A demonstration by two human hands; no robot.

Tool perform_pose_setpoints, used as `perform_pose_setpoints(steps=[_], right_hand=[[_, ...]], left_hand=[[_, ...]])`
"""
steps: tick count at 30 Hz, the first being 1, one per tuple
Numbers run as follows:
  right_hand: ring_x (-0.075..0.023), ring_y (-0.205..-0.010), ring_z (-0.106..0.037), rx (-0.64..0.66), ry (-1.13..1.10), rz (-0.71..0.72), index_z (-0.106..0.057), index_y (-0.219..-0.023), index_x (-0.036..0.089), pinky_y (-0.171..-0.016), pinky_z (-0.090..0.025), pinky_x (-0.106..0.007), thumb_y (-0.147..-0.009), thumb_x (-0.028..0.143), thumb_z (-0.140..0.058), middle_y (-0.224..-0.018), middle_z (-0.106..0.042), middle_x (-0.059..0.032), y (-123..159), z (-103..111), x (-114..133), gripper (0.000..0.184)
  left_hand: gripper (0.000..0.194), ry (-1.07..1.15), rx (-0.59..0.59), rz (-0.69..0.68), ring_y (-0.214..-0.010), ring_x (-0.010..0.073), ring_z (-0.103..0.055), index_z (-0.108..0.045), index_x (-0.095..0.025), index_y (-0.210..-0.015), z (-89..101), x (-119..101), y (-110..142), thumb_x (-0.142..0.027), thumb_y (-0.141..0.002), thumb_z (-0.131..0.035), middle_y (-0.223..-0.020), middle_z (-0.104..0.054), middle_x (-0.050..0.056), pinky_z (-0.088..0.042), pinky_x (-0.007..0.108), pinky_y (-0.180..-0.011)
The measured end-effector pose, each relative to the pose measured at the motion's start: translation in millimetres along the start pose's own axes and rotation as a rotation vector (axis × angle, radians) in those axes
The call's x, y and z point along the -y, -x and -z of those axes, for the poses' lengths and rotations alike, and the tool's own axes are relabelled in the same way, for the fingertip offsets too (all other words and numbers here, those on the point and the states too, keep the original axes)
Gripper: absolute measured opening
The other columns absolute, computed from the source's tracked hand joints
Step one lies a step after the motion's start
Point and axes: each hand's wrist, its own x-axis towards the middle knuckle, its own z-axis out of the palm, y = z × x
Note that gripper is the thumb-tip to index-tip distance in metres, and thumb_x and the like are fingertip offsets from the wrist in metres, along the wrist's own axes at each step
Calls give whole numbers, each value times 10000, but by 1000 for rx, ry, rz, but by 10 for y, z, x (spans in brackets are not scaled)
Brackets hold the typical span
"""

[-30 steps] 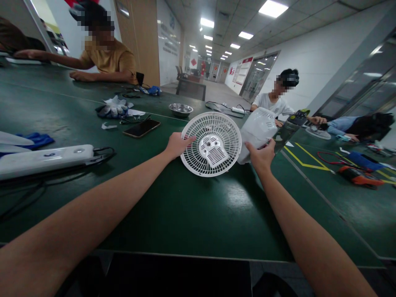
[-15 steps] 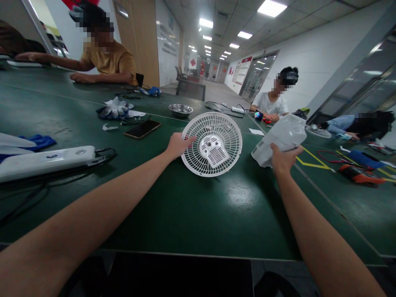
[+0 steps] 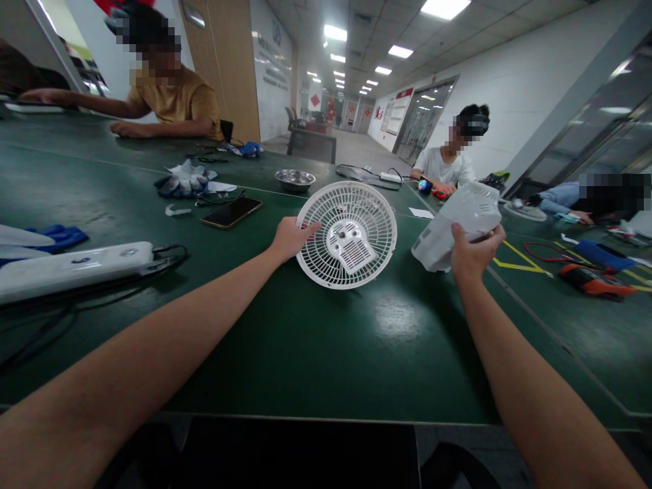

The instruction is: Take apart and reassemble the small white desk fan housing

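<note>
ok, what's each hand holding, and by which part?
Left hand: the round white grille, by its left rim. Right hand: the white plastic housing, by its lower right side as pictured.

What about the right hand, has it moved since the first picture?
Yes. The right hand moved rightward with the white housing, farther from the metal bowl.

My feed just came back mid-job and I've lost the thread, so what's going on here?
A person is handling two white parts over a green table. The left hand grips the edge of a round grille, while the right hand holds a tilted plastic casing to its right. The two parts are apart. A phone and a metal bowl sit farther back on the table.
</note>
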Motion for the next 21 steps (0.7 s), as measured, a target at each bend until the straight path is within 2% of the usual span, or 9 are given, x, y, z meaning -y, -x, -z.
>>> perform_pose_setpoints(steps=[4,8,11,15,19,21], right_hand=[[-279,-1090,-663,-72,-109,-4,-459,-1272,154,-965,-514,-434,-676,409,-789,-1226,-642,-156,-13,20,58,728],[-264,-1118,-645,-39,-147,31,-406,-1302,172,-970,-510,-432,-711,363,-744,-1294,-599,-148,-10,40,94,707],[-266,-1149,-608,-25,-56,68,-348,-1341,199,-989,-491,-457,-718,354,-730,-1330,-550,-133,13,75,143,747],[-290,-1179,-562,-66,110,150,-342,-1370,204,-1020,-457,-489,-717,383,-737,-1344,-523,-139,71,154,318,783],[-305,-1222,-566,-9,40,193,-284,-1401,189,-921,-515,-465,-790,422,-662,-1380,-505,-179,174,178,598,755],[-277,-1107,-630,101,-20,192,-298,-1392,184,-840,-540,-419,-811,454,-639,-1332,-547,-167,260,148,726,726]], left_hand=[[208,5,19,17,-724,207,-733,-735,-126,-940,8,-27,21,-316,-856,-732,-855,-767,113,-584,329,-653],[216,5,7,-8,-708,209,-734,-727,-116,-918,11,-38,32,-320,-850,-736,-835,-762,113,-592,335,-640],[212,12,19,0,-705,213,-734,-726,-117,-924,12,-48,39,-317,-853,-730,-833,-762,110,-594,336,-626],[208,22,23,17,-737,218,-737,-727,-123,-931,12,-70,50,-316,-856,-729,-865,-765,111,-597,333,-648],[185,22,27,33,-750,216,-735,-731,-136,-935,8,-70,46,-305,-860,-728,-876,-765,110,-596,336,-669],[196,29,32,31,-753,215,-734,-733,-135,-948,4,-51,33,-310,-860,-727,-882,-765,111,-598,343,-678]])
